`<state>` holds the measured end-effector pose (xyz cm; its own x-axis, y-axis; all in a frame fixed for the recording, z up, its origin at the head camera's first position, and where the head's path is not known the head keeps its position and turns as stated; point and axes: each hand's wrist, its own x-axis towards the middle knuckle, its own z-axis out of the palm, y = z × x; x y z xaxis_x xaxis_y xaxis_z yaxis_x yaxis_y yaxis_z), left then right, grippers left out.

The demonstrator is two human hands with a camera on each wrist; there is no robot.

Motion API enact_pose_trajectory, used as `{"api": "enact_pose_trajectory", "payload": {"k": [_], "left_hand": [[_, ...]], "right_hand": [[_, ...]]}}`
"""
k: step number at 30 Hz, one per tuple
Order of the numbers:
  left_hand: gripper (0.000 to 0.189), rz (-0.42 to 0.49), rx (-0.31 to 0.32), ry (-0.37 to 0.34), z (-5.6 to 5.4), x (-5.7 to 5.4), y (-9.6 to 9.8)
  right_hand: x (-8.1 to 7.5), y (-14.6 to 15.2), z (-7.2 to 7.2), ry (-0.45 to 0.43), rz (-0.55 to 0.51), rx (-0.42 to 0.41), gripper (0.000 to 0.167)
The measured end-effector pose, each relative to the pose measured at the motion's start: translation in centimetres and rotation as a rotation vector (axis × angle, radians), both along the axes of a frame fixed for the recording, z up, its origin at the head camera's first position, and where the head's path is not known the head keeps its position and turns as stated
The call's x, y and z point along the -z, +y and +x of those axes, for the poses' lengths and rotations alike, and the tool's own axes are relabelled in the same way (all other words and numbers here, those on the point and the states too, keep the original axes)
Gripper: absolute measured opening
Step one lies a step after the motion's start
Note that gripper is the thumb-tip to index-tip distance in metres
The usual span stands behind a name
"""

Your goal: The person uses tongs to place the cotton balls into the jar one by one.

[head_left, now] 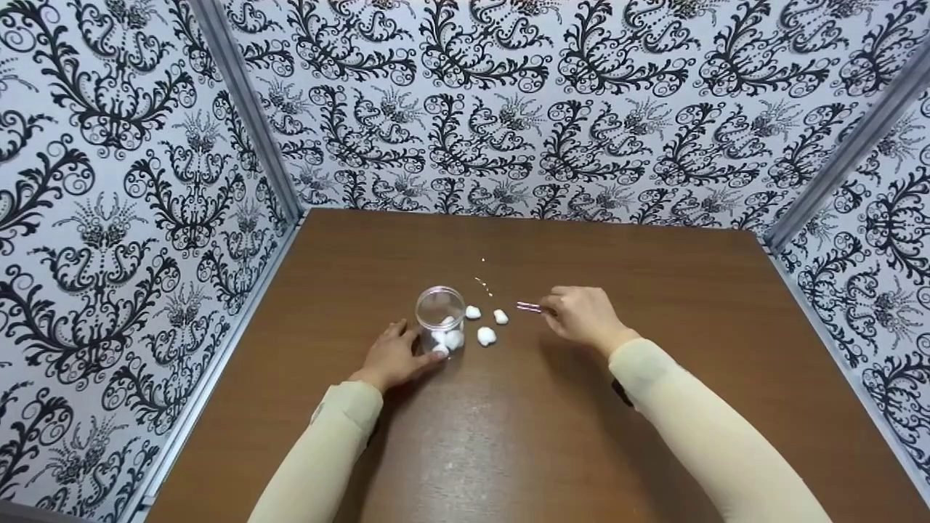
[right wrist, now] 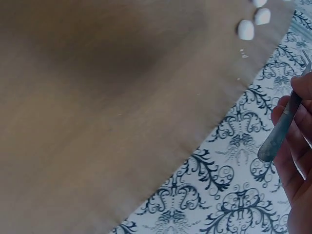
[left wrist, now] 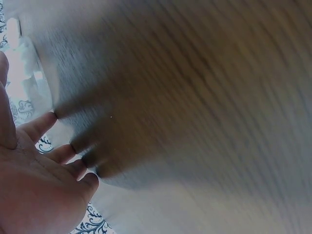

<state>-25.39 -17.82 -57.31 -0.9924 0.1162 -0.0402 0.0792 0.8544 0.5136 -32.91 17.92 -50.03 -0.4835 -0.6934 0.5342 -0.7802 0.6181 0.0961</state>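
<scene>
A clear round jar [head_left: 440,309] stands upright on the table with several white cotton balls [head_left: 454,340] inside. My left hand [head_left: 393,357] holds the jar low on its near left side, thumb at the front. In the left wrist view the other fingertips [left wrist: 63,153] rest on the tabletop beside it. My right hand [head_left: 583,316] pinches metal tweezers [head_left: 529,307], whose tips point left and hold nothing. Loose cotton balls [head_left: 486,335] lie between the jar and the tweezers. The right wrist view shows the tweezers' rounded end [right wrist: 273,146] sticking out past the fingers.
Small white bits [head_left: 483,284] lie in a line on the brown table [head_left: 654,269] behind the cotton balls. Patterned panels [head_left: 508,131] with metal posts [head_left: 251,102] enclose the back and sides.
</scene>
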Motion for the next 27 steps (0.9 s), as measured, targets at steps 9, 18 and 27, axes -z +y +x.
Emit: {"api": "enact_pose_trajectory", "payload": {"k": [9,18,27], "left_hand": [[0.082,-0.037,0.002,-0.026,0.5,-1.2,0.4],[0.08,-0.04,-0.003,-0.014,0.9,-1.5,0.5],[0.079,-0.044,0.007,-0.002,0.8,-1.7,0.5]], "right_hand": [[0.9,0.7,0.1,-0.011,-0.001,0.005,0.007],[1.2,0.9,0.3,-0.041,0.002,0.015,0.007],[1.3,1.5,0.3,-0.055,0.009,0.041,0.007]]}}
